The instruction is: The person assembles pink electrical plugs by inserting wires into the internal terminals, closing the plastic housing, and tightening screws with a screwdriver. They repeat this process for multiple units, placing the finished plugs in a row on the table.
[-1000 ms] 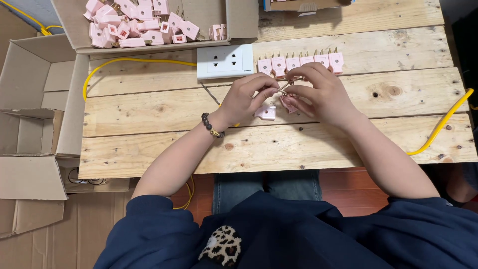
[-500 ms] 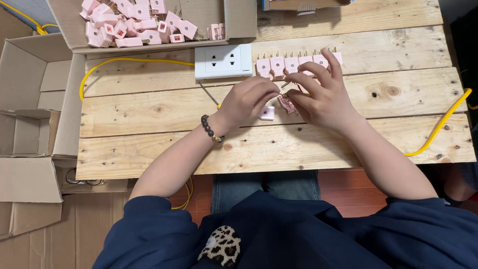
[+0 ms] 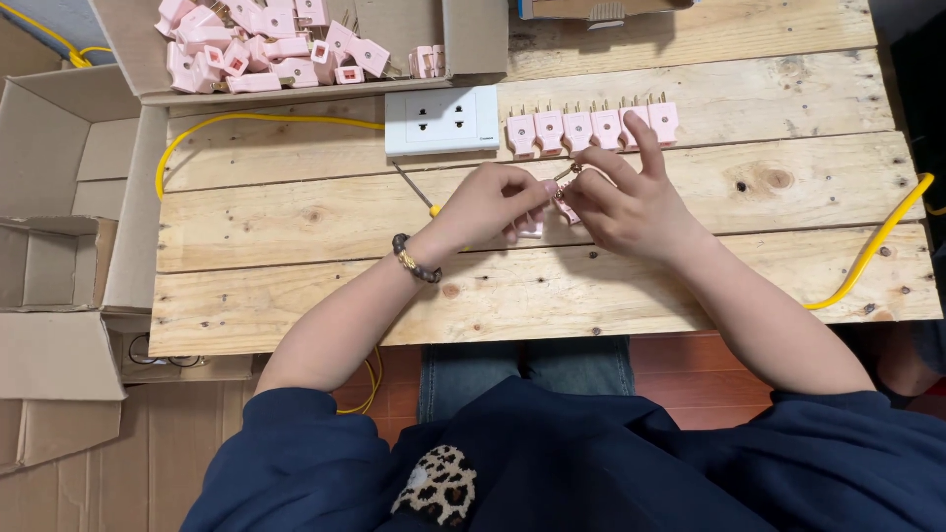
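My left hand (image 3: 490, 204) and my right hand (image 3: 631, 205) meet over the middle plank of the wooden pallet table (image 3: 296, 296). Between their fingertips they pinch a small pink plug (image 3: 565, 200) with metal parts showing. My right index finger points up towards a row of several pink plugs (image 3: 591, 128) laid side by side, prongs pointing away. Another pink plug piece (image 3: 530, 228) lies on the plank under my left fingers. A thin metal shaft with a yellow end (image 3: 414, 185), like a screwdriver, runs out from beneath my left hand.
A white wall socket plate (image 3: 441, 120) lies left of the plug row. An open cardboard box (image 3: 473, 39) behind it holds several pink plugs (image 3: 261, 44). Yellow cable (image 3: 867, 258) crosses the right side of the table. Empty cardboard boxes (image 3: 59, 246) stand on the left.
My right hand's fingers have opened out and reached towards the plug row, and both hands have shifted slightly while still pinching the plug between them.
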